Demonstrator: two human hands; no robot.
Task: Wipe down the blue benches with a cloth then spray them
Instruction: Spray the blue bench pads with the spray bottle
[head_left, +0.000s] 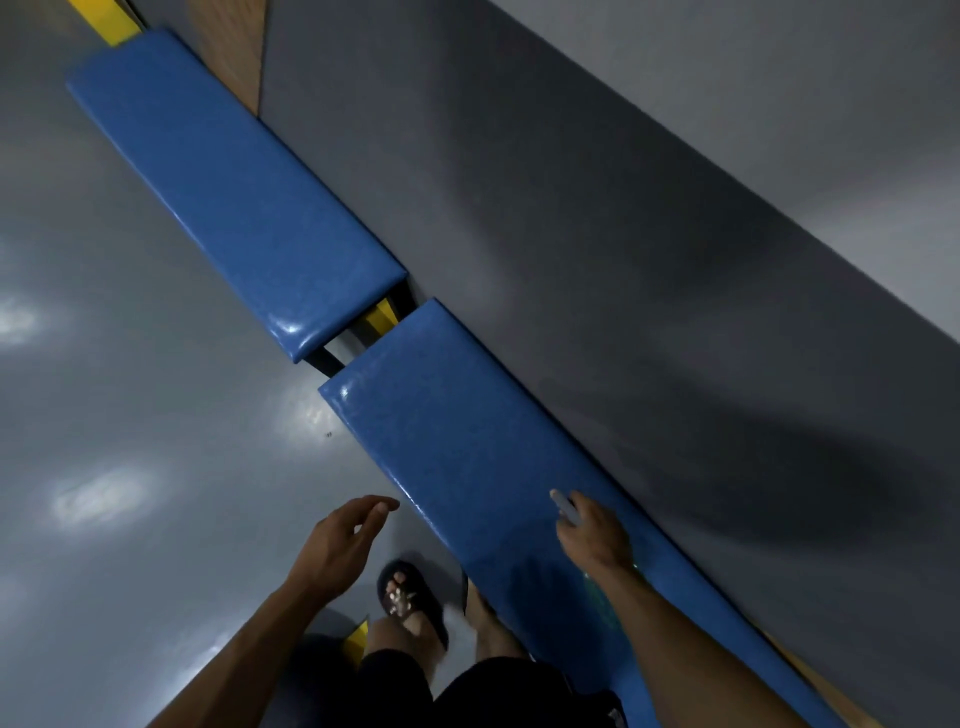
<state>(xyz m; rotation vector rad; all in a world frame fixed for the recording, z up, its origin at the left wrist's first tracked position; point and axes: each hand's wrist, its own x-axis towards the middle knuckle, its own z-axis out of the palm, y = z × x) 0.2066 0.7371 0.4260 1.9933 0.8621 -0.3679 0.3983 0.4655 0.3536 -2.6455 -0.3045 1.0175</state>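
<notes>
Near blue bench: we are gripping pale spray bottle in right hand, left hand loose, empty; we are judging even, overlapping mist best.

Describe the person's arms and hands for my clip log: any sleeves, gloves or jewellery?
Both forearms are bare up to the frame's bottom edge; no sleeves show. The left hand and right hand wear no gloves, and no rings, watch or bands can be seen on fingers or wrists. The picture is dim and slightly blurred, so small details could be missed.

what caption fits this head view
Right hand holds a pale object over the near blue bench; left hand hangs open.
</notes>
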